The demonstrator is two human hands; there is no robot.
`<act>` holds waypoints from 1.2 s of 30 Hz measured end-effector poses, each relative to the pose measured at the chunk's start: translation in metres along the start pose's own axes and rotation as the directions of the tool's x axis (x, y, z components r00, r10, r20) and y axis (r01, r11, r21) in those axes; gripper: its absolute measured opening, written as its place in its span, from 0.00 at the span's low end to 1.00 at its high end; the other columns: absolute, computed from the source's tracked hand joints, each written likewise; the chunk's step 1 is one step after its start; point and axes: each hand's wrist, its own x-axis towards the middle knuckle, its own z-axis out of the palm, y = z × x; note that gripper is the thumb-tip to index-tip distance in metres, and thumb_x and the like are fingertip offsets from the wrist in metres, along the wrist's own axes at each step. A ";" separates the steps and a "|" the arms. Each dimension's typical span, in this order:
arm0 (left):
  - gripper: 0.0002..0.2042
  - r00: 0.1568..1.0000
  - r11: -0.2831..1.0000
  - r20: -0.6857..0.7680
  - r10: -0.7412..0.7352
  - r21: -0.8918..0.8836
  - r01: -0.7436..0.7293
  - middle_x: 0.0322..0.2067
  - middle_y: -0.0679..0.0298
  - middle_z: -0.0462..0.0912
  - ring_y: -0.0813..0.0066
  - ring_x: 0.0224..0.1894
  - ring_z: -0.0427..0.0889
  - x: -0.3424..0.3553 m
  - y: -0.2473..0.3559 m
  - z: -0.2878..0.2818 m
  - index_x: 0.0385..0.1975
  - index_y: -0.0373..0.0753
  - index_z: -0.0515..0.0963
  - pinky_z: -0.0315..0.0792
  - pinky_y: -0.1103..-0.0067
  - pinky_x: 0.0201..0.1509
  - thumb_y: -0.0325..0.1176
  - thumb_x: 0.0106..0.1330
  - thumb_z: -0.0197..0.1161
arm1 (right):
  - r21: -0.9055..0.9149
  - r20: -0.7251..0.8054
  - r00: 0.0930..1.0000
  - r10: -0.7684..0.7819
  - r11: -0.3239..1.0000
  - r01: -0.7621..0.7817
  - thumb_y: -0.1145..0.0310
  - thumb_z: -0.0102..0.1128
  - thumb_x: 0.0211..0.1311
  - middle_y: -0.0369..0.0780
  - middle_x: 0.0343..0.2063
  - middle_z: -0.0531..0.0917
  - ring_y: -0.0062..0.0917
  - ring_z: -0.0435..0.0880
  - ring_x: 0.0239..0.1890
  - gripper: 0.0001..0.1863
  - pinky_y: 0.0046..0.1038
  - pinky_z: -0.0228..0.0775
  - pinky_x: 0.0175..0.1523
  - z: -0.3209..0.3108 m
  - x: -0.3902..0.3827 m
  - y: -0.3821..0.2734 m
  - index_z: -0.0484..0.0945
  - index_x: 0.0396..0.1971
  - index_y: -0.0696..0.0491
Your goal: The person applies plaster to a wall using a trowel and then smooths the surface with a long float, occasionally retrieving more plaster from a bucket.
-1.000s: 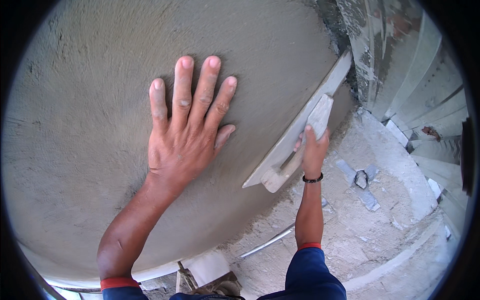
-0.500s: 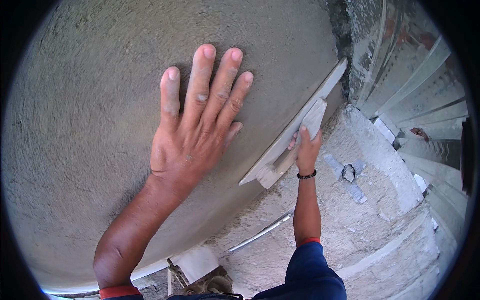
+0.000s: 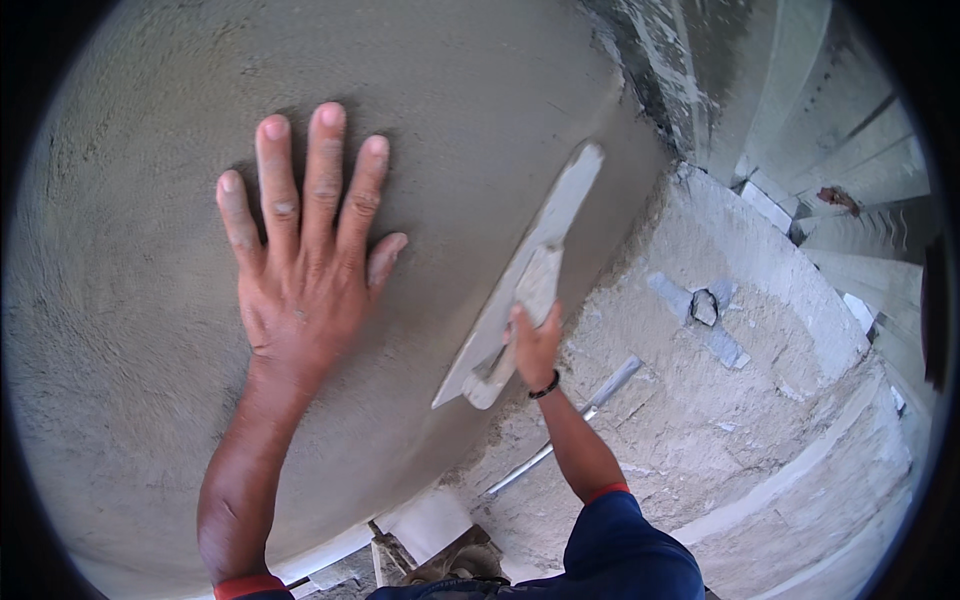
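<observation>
1. Head view, left and middle of the frame: the left hand [image 3: 305, 265] lies flat on the gray wet wall [image 3: 120, 330]. Its fingers are spread wide apart and it holds nothing. The palm touches the wall.

2. Head view, middle of the frame: the right hand [image 3: 533, 345] has its grip closed tight around the handle of a float [image 3: 525, 280]. The float is a long flat board, gray with mud. It leans up and to the right, and its flat side seems to lie against the wall, near the wall's right edge.

3. A dark band [image 3: 545, 387] sits on the right wrist, just under the hand.

4. Lower right of the frame: the rough floor [image 3: 700, 440] is pale and dusty. A thin pipe [image 3: 560, 440] lies on it, below the right arm. A small dark bit of junk [image 3: 704, 306] lies farther to the right, well apart from the hands.

5. To do this step well, I think the float should stay flat on the wall, so no edge digs in. Push softly and evenly, in long smooth strokes.

6. I think the left hand should press only lightly, or it may leave a hand mark in the wet wall.

7. Near the wall's edge at the upper right, go slowly, so the mud does not crumble off.
</observation>
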 end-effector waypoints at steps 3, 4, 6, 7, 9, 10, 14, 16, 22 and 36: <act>0.41 1.000 1.000 -0.017 -0.007 0.027 0.008 0.71 0.63 0.35 0.57 0.72 0.30 0.002 0.000 0.003 0.69 0.59 0.45 0.25 0.55 0.72 0.63 0.58 0.53 | -0.111 0.006 0.999 0.051 0.993 -0.050 0.70 0.58 0.62 0.37 0.30 0.76 0.15 0.75 0.25 0.18 0.18 0.71 0.26 -0.013 -0.056 0.062 0.62 0.47 0.58; 0.41 1.000 0.999 -0.020 0.001 0.047 0.000 0.71 0.63 0.35 0.57 0.72 0.30 0.000 -0.004 0.003 0.69 0.59 0.45 0.25 0.55 0.72 0.63 0.58 0.53 | -0.048 0.037 0.997 0.072 0.996 -0.070 0.69 0.58 0.62 0.37 0.33 0.76 0.14 0.76 0.28 0.20 0.18 0.71 0.27 -0.010 -0.079 0.065 0.62 0.49 0.58; 0.40 0.998 0.998 -0.068 0.019 0.058 -0.015 0.71 0.64 0.34 0.58 0.72 0.29 0.002 -0.006 0.005 0.69 0.59 0.45 0.24 0.56 0.72 0.64 0.59 0.50 | 0.025 0.116 0.983 0.140 0.989 -0.143 0.69 0.59 0.61 0.37 0.41 0.75 0.14 0.76 0.34 0.24 0.18 0.72 0.28 -0.025 -0.119 0.081 0.60 0.54 0.56; 0.39 0.997 0.996 -0.074 0.030 0.086 -0.024 0.71 0.65 0.34 0.59 0.72 0.28 0.001 -0.006 0.005 0.70 0.59 0.44 0.23 0.57 0.72 0.64 0.61 0.48 | -0.019 0.112 0.983 0.146 0.989 -0.145 0.68 0.60 0.60 0.37 0.38 0.76 0.14 0.76 0.33 0.25 0.19 0.73 0.29 -0.029 -0.136 0.074 0.61 0.54 0.57; 0.39 0.996 0.995 -0.081 0.041 0.097 -0.033 0.71 0.64 0.33 0.59 0.72 0.27 0.000 -0.002 0.005 0.70 0.58 0.44 0.23 0.57 0.72 0.64 0.61 0.48 | -0.050 0.142 0.974 0.177 0.984 -0.171 0.68 0.61 0.60 0.37 0.36 0.76 0.15 0.76 0.33 0.25 0.19 0.72 0.29 -0.053 -0.167 0.073 0.61 0.53 0.58; 0.39 0.995 0.994 -0.090 0.043 0.106 -0.034 0.71 0.64 0.33 0.60 0.72 0.27 0.000 -0.001 0.004 0.70 0.58 0.45 0.23 0.58 0.72 0.64 0.60 0.48 | -0.086 0.179 0.963 0.203 0.978 -0.190 0.67 0.61 0.59 0.36 0.34 0.77 0.15 0.76 0.33 0.25 0.20 0.72 0.28 -0.064 -0.178 0.074 0.61 0.53 0.59; 0.38 0.989 0.989 -0.126 0.081 0.137 -0.063 0.71 0.65 0.32 0.60 0.72 0.25 0.001 -0.001 0.001 0.69 0.58 0.45 0.23 0.58 0.72 0.64 0.61 0.47 | -0.219 0.160 0.961 0.225 0.958 -0.187 0.66 0.64 0.55 0.47 0.34 0.81 0.31 0.83 0.35 0.25 0.31 0.74 0.39 -0.108 -0.216 0.077 0.66 0.50 0.60; 0.38 0.989 0.986 -0.103 0.105 0.143 -0.090 0.71 0.65 0.31 0.59 0.72 0.24 -0.002 -0.006 -0.004 0.70 0.58 0.45 0.24 0.57 0.72 0.64 0.62 0.46 | -0.339 0.170 0.962 0.215 0.929 -0.148 0.64 0.65 0.54 0.51 0.37 0.81 0.40 0.83 0.40 0.27 0.35 0.73 0.45 -0.125 -0.227 0.064 0.66 0.50 0.61; 0.38 0.914 0.950 -0.397 -0.083 0.246 0.193 0.71 0.62 0.31 0.52 0.71 0.26 -0.044 -0.060 -0.034 0.70 0.57 0.44 0.28 0.47 0.69 0.68 0.62 0.40 | -0.507 0.236 0.900 0.367 0.836 -0.208 0.64 0.65 0.52 0.51 0.39 0.81 0.40 0.82 0.42 0.30 0.35 0.74 0.47 -0.189 -0.262 0.069 0.66 0.53 0.61; 0.47 0.477 0.572 -0.464 -0.747 -0.083 0.816 0.69 0.45 0.34 0.43 0.71 0.32 -0.174 -0.166 -0.010 0.70 0.42 0.40 0.31 0.50 0.69 0.73 0.59 0.27 | -0.325 0.107 0.987 0.121 0.942 -0.080 0.64 0.64 0.54 0.49 0.41 0.77 0.36 0.79 0.36 0.30 0.36 0.72 0.44 -0.163 -0.174 0.095 0.64 0.54 0.63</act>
